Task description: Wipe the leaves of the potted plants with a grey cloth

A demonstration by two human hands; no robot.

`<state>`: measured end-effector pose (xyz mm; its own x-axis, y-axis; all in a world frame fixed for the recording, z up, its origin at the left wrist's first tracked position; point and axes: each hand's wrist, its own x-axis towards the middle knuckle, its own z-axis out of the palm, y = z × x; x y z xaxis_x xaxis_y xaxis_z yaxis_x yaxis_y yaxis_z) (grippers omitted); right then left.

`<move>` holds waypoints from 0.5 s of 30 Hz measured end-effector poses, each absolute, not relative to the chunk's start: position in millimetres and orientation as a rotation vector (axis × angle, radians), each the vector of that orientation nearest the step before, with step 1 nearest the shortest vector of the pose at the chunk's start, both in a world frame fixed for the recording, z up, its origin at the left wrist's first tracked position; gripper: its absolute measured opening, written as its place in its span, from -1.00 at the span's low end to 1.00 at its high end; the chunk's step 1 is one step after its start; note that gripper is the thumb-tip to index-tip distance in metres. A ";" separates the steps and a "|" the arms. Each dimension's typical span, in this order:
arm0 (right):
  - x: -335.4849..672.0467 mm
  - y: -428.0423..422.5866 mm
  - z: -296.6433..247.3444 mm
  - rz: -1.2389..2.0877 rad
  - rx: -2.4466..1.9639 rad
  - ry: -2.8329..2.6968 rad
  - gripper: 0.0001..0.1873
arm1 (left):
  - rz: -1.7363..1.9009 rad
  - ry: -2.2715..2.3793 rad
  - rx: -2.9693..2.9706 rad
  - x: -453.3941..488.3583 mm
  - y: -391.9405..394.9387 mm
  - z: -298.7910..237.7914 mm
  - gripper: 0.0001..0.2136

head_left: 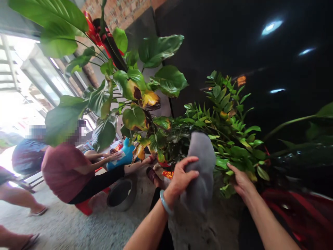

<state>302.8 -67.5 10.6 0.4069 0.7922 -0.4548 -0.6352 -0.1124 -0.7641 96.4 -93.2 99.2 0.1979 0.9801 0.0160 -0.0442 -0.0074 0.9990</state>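
Note:
A grey cloth (200,170) hangs from my left hand (181,177), its edge pinched between thumb and fingers. A pale bangle circles that wrist. Over to the right, my right hand (243,182) reaches into the lower leaves of a bushy green plant (226,104). Its thumb and fingers close around the foliage, though the exact leaf or stem between them is partly hidden. To the left of the cloth stands a tall broad-leaved plant (130,83), with several leaves yellowed or browned at the edges.
A person in a dark red shirt (65,170) sits on a red stool (84,207) at left, near a dark basin (121,196). Another person (28,156) sits behind. A glossy black wall (197,45) rises behind the plants. Something red and shiny (293,208) lies at lower right.

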 end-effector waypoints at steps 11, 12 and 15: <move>304.4 -105.7 14.8 1.131 -1.171 -0.264 -0.72 | 0.695 1.261 1.130 70.2 -144.6 29.2 -0.54; 298.8 -115.4 16.5 1.036 -1.228 -0.248 -0.71 | 0.705 1.267 1.124 70.0 -144.7 29.7 -0.53; 277.4 -150.1 41.2 0.723 -1.334 -0.228 -0.67 | 0.737 1.265 1.085 70.6 -147.1 26.7 -0.55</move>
<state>277.4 -150.1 41.2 0.7646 0.5955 -0.2465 -0.3465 0.0573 -0.9363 70.6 -147.1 26.7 0.1944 0.9078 -0.3717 0.1245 0.3530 0.9273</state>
